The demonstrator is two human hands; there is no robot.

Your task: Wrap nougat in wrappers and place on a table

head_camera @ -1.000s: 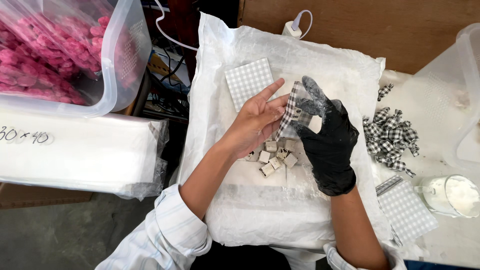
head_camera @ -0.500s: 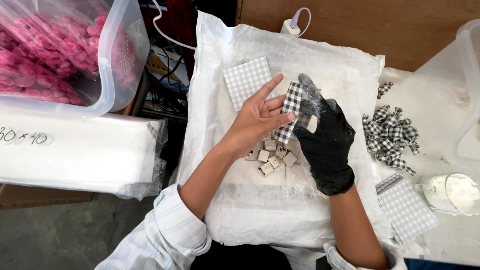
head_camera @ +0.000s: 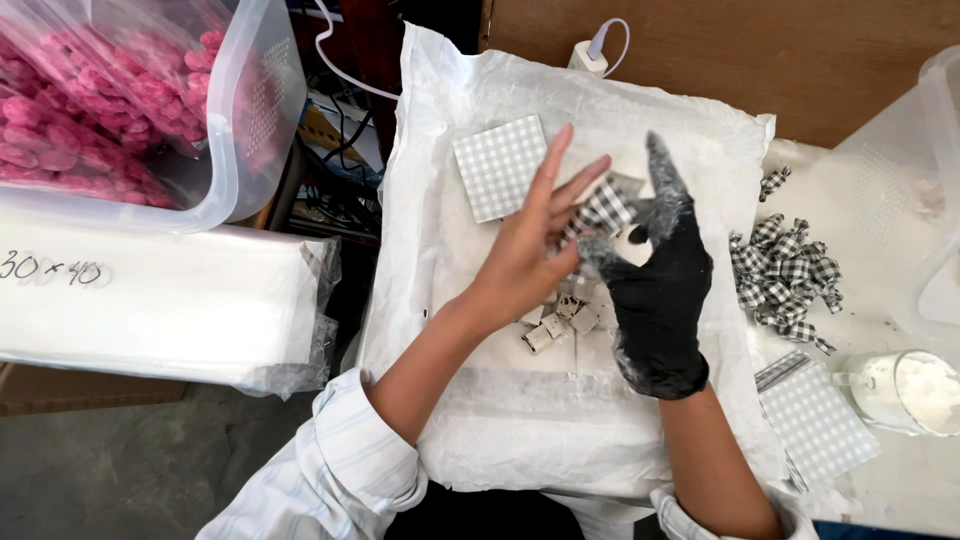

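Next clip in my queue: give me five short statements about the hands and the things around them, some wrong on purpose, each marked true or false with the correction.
1. The right hand wears a black glove. True.
2. The left hand is gloved too. False: it is bare.
3. Both hands meet at a small piece of black-and-white checked fabric. True.
4. The pile of checked bows lies to the left of the hands. False: it lies to their right, on the white table.
5. The clear bin at upper left holds blue pieces. False: its contents are pink.
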